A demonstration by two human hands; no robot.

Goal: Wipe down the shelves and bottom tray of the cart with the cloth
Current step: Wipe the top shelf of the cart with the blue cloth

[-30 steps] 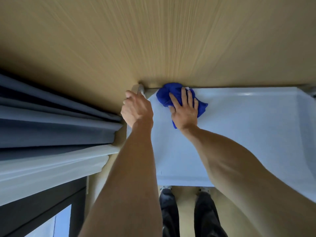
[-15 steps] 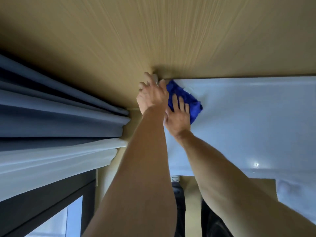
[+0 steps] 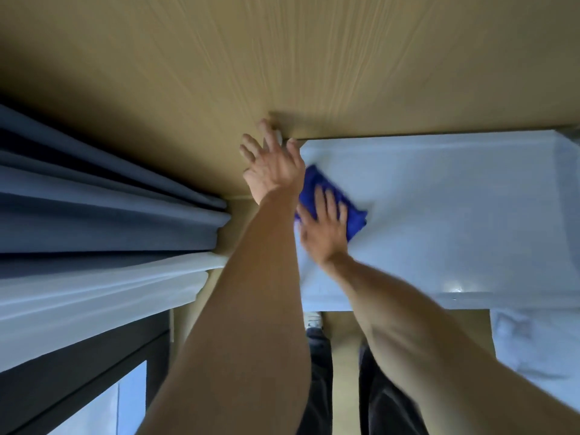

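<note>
Both hands work: your right hand (image 3: 324, 232) presses the cloth (image 3: 354, 219) with flat fingers on the cart shelf (image 3: 439, 215), your left hand (image 3: 273, 164), fingers spread, steadies the corner; next, I think, sweep right.

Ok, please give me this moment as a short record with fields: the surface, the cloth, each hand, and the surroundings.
surface: white cart shelf, seen from above
cloth: blue cloth, bunched, lying near the shelf's far left corner
right hand: fingers flat on the cloth, pressing it to the shelf
left hand: fingers spread at the shelf's far left corner; what it touches is unclear
surroundings: wooden floor; curtains at left
</note>
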